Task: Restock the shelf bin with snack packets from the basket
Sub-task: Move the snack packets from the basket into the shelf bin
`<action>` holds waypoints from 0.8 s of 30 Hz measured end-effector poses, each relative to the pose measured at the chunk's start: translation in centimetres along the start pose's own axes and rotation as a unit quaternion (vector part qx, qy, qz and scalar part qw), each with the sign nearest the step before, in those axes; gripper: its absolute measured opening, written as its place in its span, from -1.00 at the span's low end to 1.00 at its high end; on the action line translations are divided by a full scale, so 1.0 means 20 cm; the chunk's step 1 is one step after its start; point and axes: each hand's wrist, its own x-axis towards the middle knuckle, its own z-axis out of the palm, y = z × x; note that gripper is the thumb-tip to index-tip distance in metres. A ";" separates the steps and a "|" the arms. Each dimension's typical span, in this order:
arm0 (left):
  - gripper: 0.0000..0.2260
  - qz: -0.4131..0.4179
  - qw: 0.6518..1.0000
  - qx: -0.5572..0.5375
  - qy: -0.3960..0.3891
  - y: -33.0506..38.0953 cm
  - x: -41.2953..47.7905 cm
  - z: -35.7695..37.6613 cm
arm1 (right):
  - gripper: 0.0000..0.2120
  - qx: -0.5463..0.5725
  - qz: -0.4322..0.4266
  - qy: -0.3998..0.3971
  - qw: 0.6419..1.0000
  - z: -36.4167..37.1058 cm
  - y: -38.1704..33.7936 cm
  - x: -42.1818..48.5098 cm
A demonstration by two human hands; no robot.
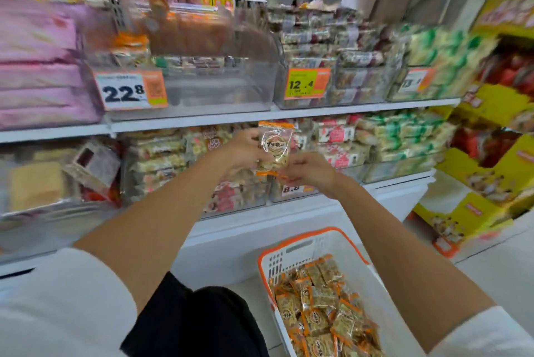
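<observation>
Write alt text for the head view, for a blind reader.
Both hands hold one orange-edged snack packet up before store shelves, the left hand at its side, the right hand at its bottom edge. Below sits a white basket holding many like packets; above left is a clear shelf bin tagged 22.8.

This is a shop, in a snack aisle. Its white shelves (318, 112) carry clear bins (219, 87) full of wrapped snacks (315, 38). Orange price tags (130, 90) on the bins show 22.8 and 12.4, and yellow display cartons (491, 174) stand at the right.
</observation>
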 end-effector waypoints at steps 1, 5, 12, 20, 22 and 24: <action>-0.41 0.007 1.000 -0.002 0.001 0.03 0.00 -0.04 | -0.78 -0.001 -0.009 -0.006 1.000 0.01 -0.06 0.00; -0.39 0.034 0.999 -0.003 0.008 0.20 -0.03 -0.20 | -0.79 -0.013 -0.065 0.002 0.998 0.05 -0.29 0.05; -0.31 0.085 0.993 0.052 0.062 0.51 -0.06 -0.52 | -0.75 -0.025 -0.134 0.000 0.991 0.15 -0.69 0.24; -0.50 0.115 0.969 0.135 0.170 0.74 -0.06 -1.05 | -0.80 -0.061 -0.185 -0.019 0.981 0.43 -1.16 0.58; -0.62 0.120 0.962 0.143 0.202 0.77 -0.07 -1.18 | -0.76 -0.089 -0.196 -0.030 0.976 0.50 -1.22 0.69; -0.68 0.122 0.948 0.192 0.222 0.78 -0.04 -1.32 | -0.73 -0.145 -0.193 -0.050 0.969 0.57 -1.26 0.79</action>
